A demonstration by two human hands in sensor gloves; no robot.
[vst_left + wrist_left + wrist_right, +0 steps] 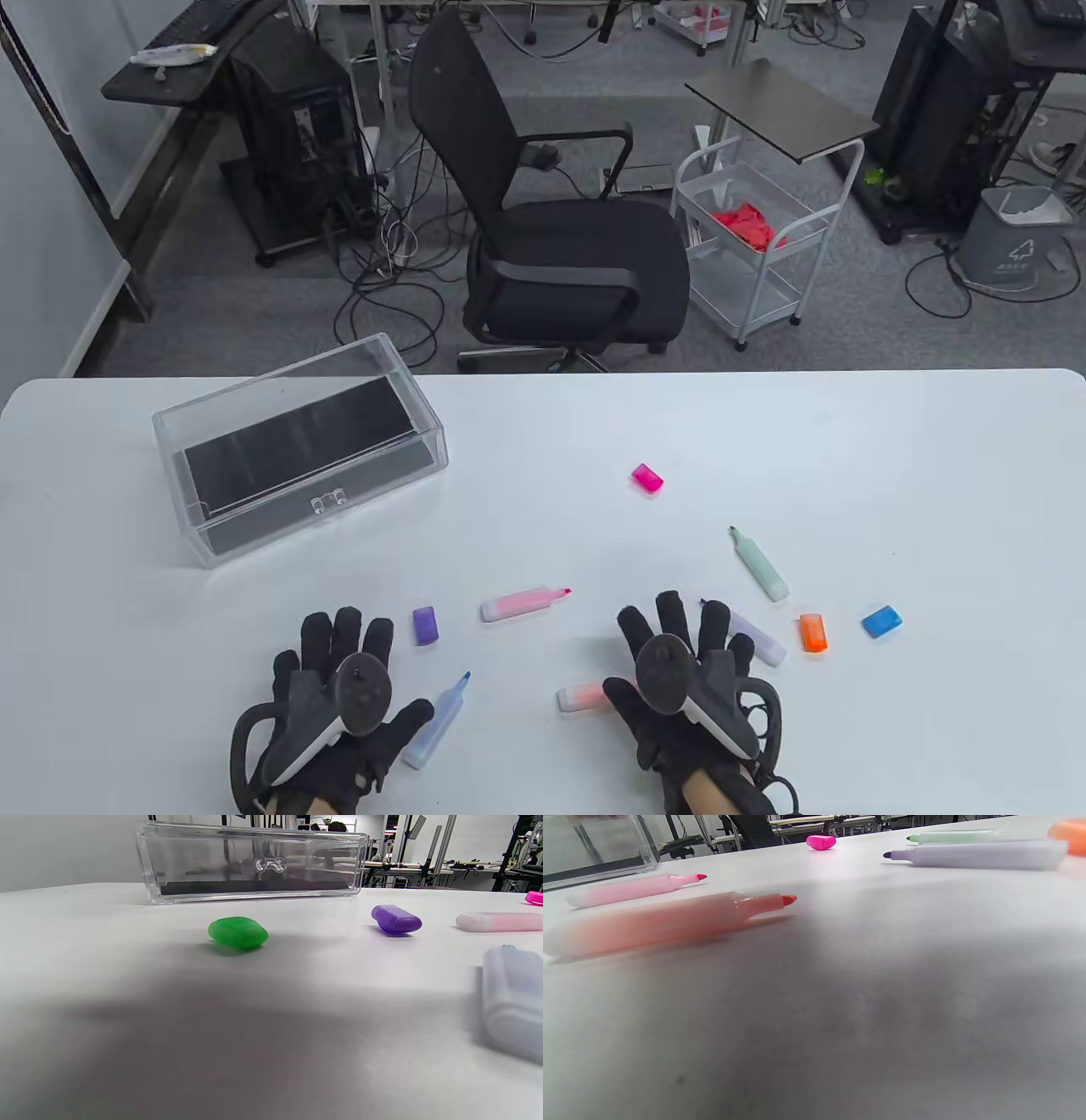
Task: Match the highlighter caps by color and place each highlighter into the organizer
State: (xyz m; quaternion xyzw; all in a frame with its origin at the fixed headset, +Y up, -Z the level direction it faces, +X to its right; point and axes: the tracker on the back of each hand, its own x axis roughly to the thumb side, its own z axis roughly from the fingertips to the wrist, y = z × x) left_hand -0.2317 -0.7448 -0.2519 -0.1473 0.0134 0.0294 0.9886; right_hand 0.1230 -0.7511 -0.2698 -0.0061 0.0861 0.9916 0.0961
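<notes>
We see five uncapped highlighters, among them the pink highlighter at table centre, with loose caps such as the purple cap scattered around. The clear organizer sits at ten o'clock. Our left hand and right hand lie flat at six o'clock, fingers straight, gripping nothing.

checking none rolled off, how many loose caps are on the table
5: pink cap mid-table, purple cap by the left hand, green cap hidden under that hand from above, orange cap and blue cap at right.
</notes>
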